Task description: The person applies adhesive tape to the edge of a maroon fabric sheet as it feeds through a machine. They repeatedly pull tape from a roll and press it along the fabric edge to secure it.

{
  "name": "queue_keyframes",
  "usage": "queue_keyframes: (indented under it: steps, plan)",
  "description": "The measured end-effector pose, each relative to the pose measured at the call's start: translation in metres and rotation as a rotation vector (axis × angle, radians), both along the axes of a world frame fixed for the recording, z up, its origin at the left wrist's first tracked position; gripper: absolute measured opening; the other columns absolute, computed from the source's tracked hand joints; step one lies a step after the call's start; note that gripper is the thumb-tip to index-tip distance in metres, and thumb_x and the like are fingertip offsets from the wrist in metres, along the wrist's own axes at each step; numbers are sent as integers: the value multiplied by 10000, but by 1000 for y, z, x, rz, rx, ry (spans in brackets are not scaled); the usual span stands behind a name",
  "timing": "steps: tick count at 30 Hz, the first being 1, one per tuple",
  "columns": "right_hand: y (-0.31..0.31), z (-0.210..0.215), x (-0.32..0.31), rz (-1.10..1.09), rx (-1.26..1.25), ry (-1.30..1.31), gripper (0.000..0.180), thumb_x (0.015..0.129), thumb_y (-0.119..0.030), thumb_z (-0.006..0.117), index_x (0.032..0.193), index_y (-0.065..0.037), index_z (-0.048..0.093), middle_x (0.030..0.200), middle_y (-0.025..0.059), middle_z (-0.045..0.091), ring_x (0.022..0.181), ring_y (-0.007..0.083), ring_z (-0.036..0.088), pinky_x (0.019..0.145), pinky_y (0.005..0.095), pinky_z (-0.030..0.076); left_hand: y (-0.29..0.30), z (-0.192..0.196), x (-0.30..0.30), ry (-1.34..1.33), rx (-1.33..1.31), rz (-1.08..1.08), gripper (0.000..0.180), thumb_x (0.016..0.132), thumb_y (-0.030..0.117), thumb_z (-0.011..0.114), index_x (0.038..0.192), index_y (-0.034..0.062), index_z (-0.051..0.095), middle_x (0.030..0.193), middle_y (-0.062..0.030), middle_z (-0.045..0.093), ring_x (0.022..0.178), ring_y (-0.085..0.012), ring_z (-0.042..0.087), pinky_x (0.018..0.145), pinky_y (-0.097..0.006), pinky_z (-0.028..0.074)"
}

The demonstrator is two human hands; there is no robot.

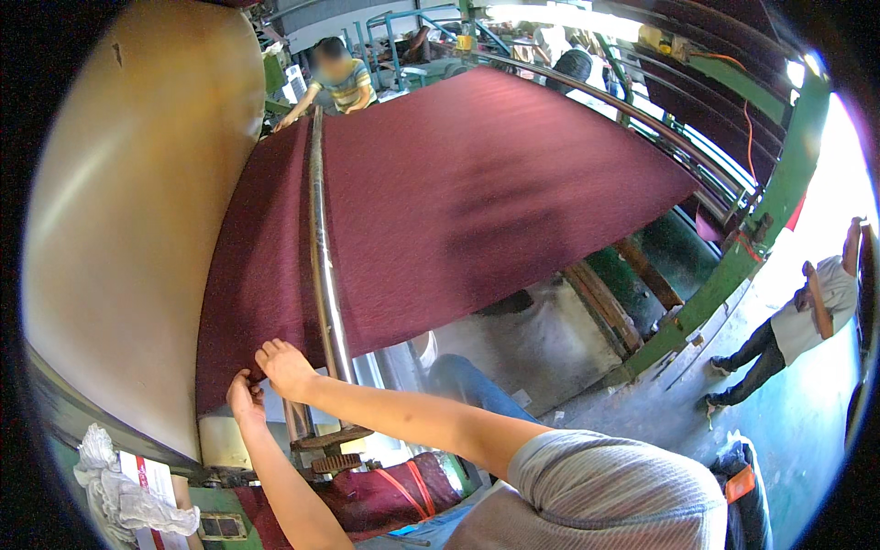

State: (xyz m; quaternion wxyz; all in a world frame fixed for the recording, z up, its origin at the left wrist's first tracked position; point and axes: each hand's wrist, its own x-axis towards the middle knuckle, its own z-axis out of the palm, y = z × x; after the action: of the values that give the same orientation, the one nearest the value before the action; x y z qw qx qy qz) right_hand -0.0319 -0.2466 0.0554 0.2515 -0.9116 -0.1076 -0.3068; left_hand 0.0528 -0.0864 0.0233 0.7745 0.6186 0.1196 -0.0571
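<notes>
A wide sheet of maroon fabric (412,211) stretches from the machine's right side across to a big tan drum (128,211) on the left. At the sheet's near left edge, my left hand (246,400) pinches the fabric's border, its fingertips partly hidden. Just above and to the right, my right hand (286,368) has its fingers curled onto the same edge, close to the drum. Its forearm passes over a shiny metal bar (325,275) lying across the fabric. Below my wrists sits a small toothed gear (335,464) near the bar's end.
A co-worker in a striped shirt (348,87) reaches to the fabric's far edge. Another person (816,312) stands at the right, beyond a green machine frame (706,307). Rolled maroon cloth with orange bands (394,495) lies below my arms. White gloves (119,486) rest lower left.
</notes>
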Motion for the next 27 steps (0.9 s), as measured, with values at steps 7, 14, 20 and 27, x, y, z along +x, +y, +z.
queue_keyframes:
  steps: [7, 14, 20, 27]
  plan:
    - [-12, 4, 3, -254, -51, 130, 199, 733, -89, 554, 926, -42, 557, 957, 118, 566, 940, 252, 546, 802, 345, 446, -3, 14, -9, 33, -51, 335, 143, 780, 93, 449, 848, 73, 573, 615, -13, 485, 404, -102, 370, 343, -233, 245]
    - [-7, -3, 8, -17, -47, 47, 191, 705, -67, 556, 890, -21, 566, 897, 115, 578, 874, 259, 567, 806, 351, 452, 8, 6, -4, 31, -35, 431, 196, 811, 131, 451, 936, 72, 590, 697, -38, 523, 512, -112, 435, 453, -245, 341]
    - [-6, -10, 12, 81, -47, 22, 186, 662, -46, 589, 846, -20, 579, 885, 123, 581, 885, 265, 559, 832, 351, 444, -25, 17, -27, -77, -79, 25, 268, 815, 93, 446, 1023, 45, 607, 879, -88, 581, 679, -138, 525, 540, -246, 415]
    - [-5, -9, 17, 34, 17, -53, 240, 634, -71, 651, 848, -26, 552, 880, 141, 554, 908, 288, 532, 836, 364, 430, -10, 5, -7, -141, 51, -2, 212, 749, 34, 432, 820, 106, 619, 799, -39, 594, 662, -142, 546, 503, -260, 427]
